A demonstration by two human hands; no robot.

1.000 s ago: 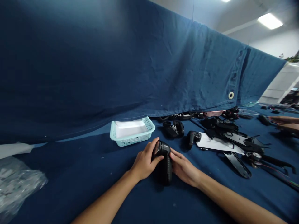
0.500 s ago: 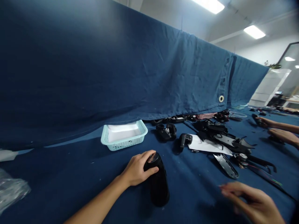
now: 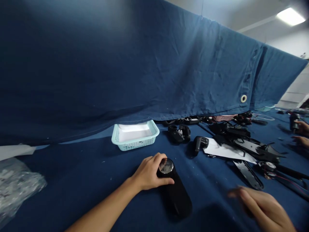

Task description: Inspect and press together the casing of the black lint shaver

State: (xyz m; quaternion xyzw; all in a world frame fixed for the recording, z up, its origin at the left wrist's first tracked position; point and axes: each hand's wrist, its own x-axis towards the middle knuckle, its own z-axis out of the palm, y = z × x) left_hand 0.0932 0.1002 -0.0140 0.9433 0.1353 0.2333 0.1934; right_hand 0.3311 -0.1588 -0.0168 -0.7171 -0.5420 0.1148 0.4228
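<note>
My left hand [image 3: 152,172] is closed around one end of a long black device [image 3: 180,196] with rounded ends. Its round end cap [image 3: 166,166] is shiny, metallic and dotted with small holes. The device's far end points down and to the right, close above or on the blue cloth. To the right, my right hand [image 3: 260,206] is apart from the device, its fingers curled and drawn together. Motion blurs its fingertips, so whatever they may hold cannot be made out.
A light-blue basket [image 3: 137,143] lined with white paper stands behind my left hand. Several black parts [image 3: 236,135] and a white sheet [image 3: 224,149] lie to the right. A clear plastic bag [image 3: 19,187] is at left. Another person's hand [image 3: 301,127] shows far right.
The view has turned right. The device has tilted, so its shiny end cap faces me more and its other end has swung right. My right hand stays apart from it.
</note>
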